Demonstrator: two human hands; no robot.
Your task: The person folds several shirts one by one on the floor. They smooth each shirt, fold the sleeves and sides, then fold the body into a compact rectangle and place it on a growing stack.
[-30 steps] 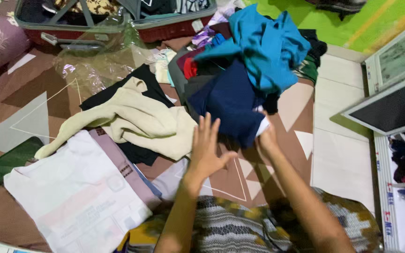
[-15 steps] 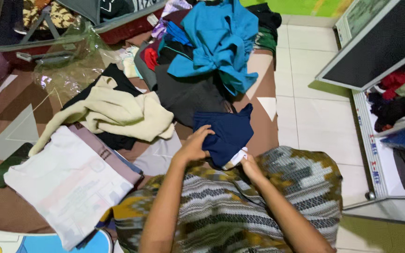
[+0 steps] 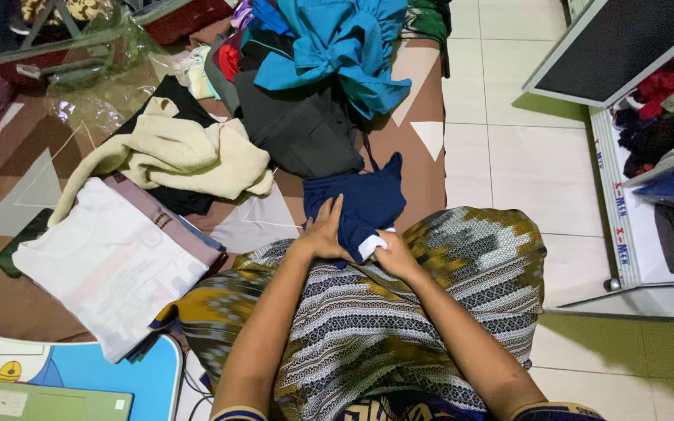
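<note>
Fingers of our left hand (image 3: 323,234) lie spread flat on the navy garment (image 3: 360,204), while our right hand (image 3: 394,255) pinches its white-edged corner shut between thumb and fingers. A second ago this garment was up at the clothes pile (image 3: 313,70); now we have drawn it onto our patterned lap (image 3: 431,312), so it is out of the heap and in hand. Beside us lie the cream sweater (image 3: 181,156) and folded white shirt (image 3: 111,265).
</note>
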